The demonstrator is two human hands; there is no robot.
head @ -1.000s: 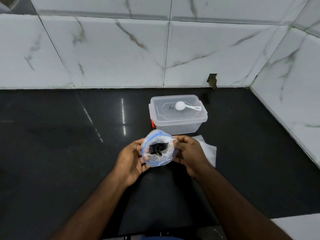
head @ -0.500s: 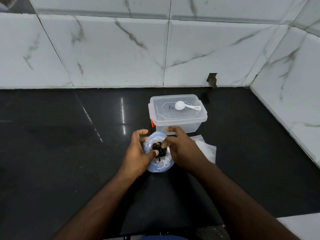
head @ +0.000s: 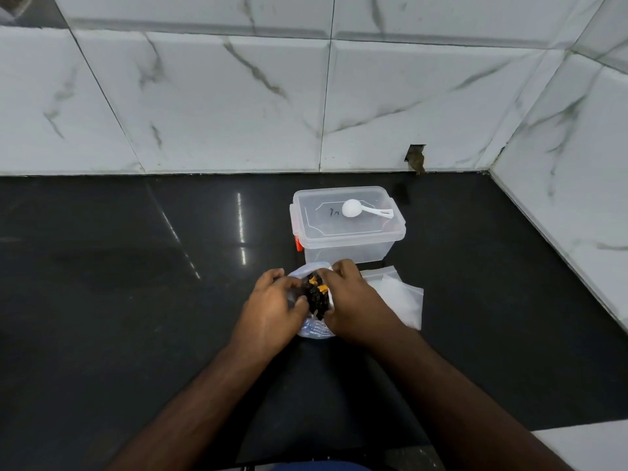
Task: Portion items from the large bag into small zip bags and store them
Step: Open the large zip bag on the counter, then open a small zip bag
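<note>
So right now both hands are bunched together on the large bag (head: 314, 329), which sits on the dark counter (head: 119, 283) directly in front of the person, pretty much dead centre between the two forearms. The left hand (head: 272, 309) has its fingers curled around the bag's left side, and the right hand (head: 353, 300) is curled over the mouth from the right, fingers down among the dark dried pieces (head: 317, 294) with a few orange bits showing. Can't tell if the right hand is actually pinching any of the contents or just holding the rim open. The bit that matters for what comes next, I'd say: the small zip bags (head: 397, 297) lie flat just to the right of the big bag, partly under the right wrist, so the right hand is clearly the nearer one for grabbing one. They look flat and unfilled, though it's hard to be sure. Beyond the hands, just past the big bag, is the clear lidded container (head: 346, 246) with a white scoop (head: 360, 209) resting on its lid, long handle pointing right, so that's a straight forward reach. My guess is portioning has barely begun.
</note>
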